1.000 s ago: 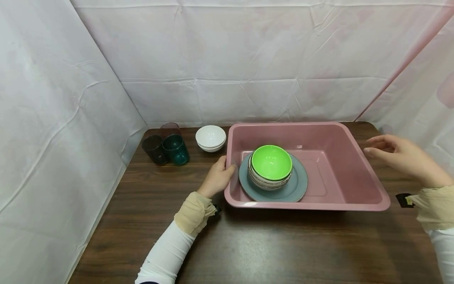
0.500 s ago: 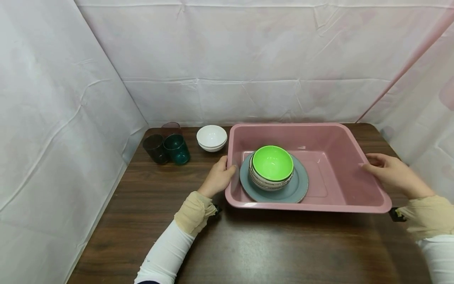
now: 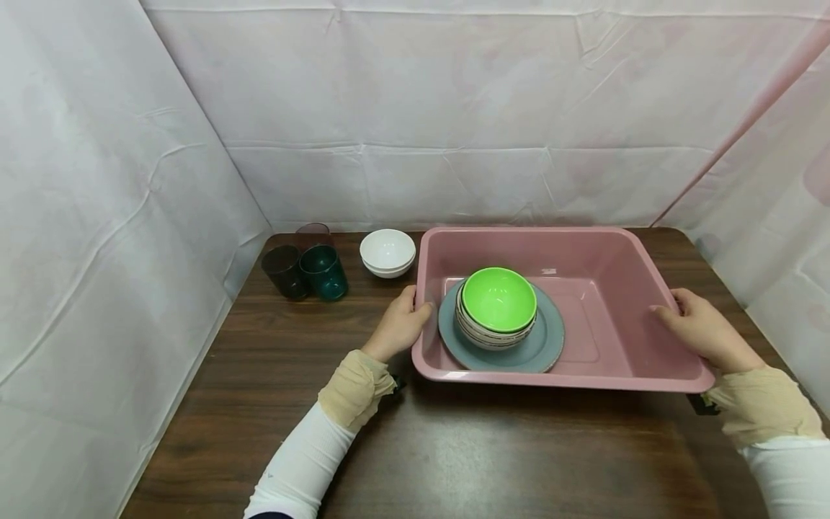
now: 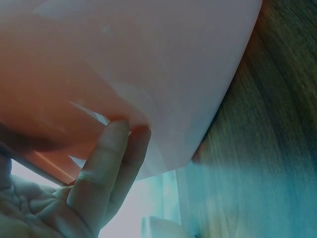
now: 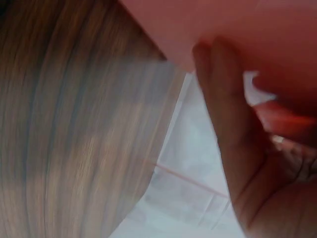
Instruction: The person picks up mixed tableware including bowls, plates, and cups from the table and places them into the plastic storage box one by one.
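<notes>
A pink plastic basin (image 3: 609, 328) sits on the table between my two hands. My left hand (image 3: 397, 326) grips its left rim, thumb over the edge, fingers against the outer wall in the left wrist view. At the opposite rim my right hand (image 3: 708, 333) holds on, its thumb inside and its fingers beneath the rim against the outside wall. Inside the basin's left half lies a grey-blue plate (image 3: 550, 335). Several nested bowls with dark-edged rims (image 3: 483, 337) stand on that plate, topped by a bright green bowl (image 3: 499, 299).
Left of the basin are two stacked white bowls (image 3: 387, 252). Farther left stand a teal glass (image 3: 324, 272), a dark glass (image 3: 284, 272) and a purplish glass (image 3: 314, 236). Fabric walls (image 3: 454, 108) enclose the back and sides of the wooden table (image 3: 292, 360).
My right hand has come in from the right and taken hold of the basin's right rim. The left hand keeps its grip, and the dishes stay in place.
</notes>
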Motion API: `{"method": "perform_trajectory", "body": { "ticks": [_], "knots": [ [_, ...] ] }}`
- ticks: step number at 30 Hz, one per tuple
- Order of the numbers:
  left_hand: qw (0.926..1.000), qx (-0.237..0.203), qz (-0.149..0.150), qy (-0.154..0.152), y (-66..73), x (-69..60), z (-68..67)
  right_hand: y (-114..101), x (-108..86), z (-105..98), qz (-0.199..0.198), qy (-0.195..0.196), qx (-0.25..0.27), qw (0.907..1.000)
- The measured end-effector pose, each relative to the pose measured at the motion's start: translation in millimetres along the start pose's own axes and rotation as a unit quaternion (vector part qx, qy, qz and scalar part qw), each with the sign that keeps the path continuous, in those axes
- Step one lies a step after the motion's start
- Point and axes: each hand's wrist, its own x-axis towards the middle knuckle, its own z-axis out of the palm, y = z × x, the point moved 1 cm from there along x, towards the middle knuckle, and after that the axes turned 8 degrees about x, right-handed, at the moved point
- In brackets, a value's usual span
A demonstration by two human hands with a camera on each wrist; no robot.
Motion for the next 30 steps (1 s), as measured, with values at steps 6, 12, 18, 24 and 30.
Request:
{"method": "perform_trajectory", "body": {
  "ticks": [6, 12, 18, 24, 30],
  "knots": [
    [1.0000, -0.003, -0.007, -0.001, -0.6, 0.6, -0.9, 0, -1.2, 3, -0.008, 0.022, -0.014, 0.9996],
    [0.9999, 0.005, -0.011, 0.010, -1.4, 3.0, -5.4, 1, -1.2, 4, -0.005, 0.026, -0.009, 0.9996],
    [0.9966, -0.006, -0.023, 0.079, -2.2, 18.6, -25.9, 0, -1.0, 4, -0.004, 0.032, -0.006, 0.9995],
    [0.9864, 0.020, -0.035, 0.159, -5.0, 40.3, -54.3, -1, -0.6, 5, 0.006, 0.030, -0.011, 0.9995],
    [0.9812, 0.068, -0.049, 0.174, -12.5, 59.9, -68.7, 0, -0.8, 4, 0.009, 0.029, -0.016, 0.9994]
  ]
}}
